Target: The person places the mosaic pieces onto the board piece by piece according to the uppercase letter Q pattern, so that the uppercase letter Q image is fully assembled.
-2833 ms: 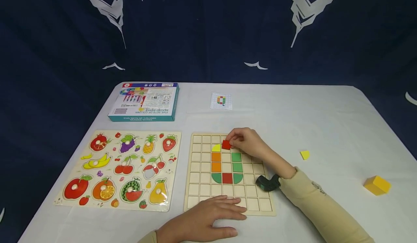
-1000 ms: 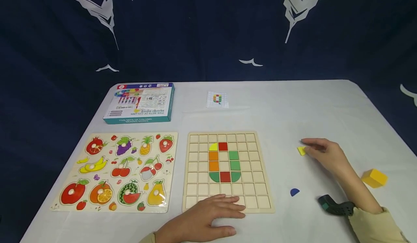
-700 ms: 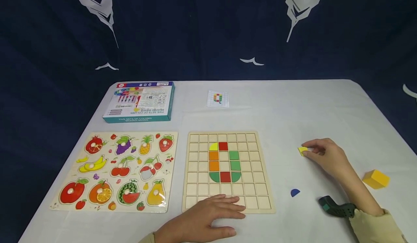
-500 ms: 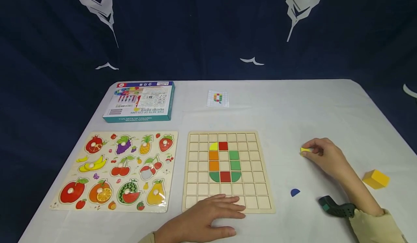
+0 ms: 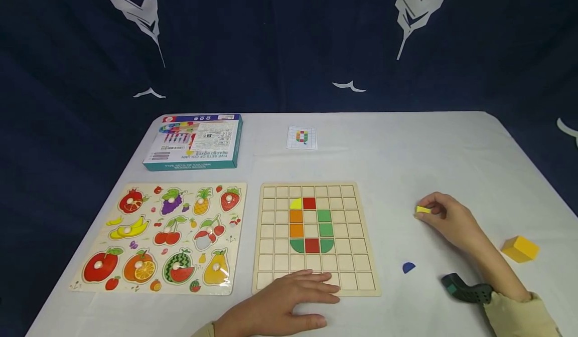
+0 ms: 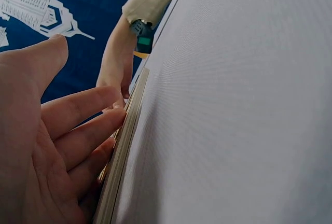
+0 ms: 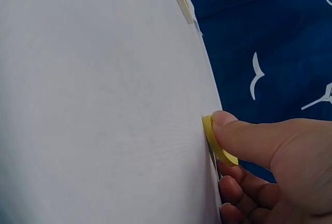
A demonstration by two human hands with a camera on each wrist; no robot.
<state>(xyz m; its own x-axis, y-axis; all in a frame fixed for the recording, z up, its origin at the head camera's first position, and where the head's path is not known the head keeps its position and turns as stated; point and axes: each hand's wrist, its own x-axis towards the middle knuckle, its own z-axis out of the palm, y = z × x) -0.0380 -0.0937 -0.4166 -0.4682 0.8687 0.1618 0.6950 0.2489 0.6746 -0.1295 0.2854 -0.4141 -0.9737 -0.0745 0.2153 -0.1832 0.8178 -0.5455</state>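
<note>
Between thumb and fingers, my right hand (image 5: 451,220) pinches a small yellow quarter-round tile (image 5: 423,209) at the right of the table; its curved edge faces the right wrist camera, where the yellow tile (image 7: 218,142) shows under the thumb. My left hand (image 5: 289,299) rests with fingers spread on the front edge of a wooden grid board (image 5: 358,262). On that board lie a yellow quarter-round tile (image 5: 295,204), red squares (image 5: 309,203), orange squares (image 5: 296,216), green squares (image 5: 324,215) and green quarter-rounds (image 5: 296,245). A blue half-round tile (image 5: 408,267) lies on the cloth between board and right forearm.
A fruit peg puzzle (image 5: 158,236) lies left of the board, with a teal-sided box (image 5: 194,144) behind it. A small pattern card (image 5: 302,138) lies beyond the board. Past the right forearm sits a yellow block (image 5: 520,248).
The right hand placed a red square beside the yellow quarter-round on the board, then moved right and took hold of the loose yellow tile, tipping it up. The left hand stayed put.
</note>
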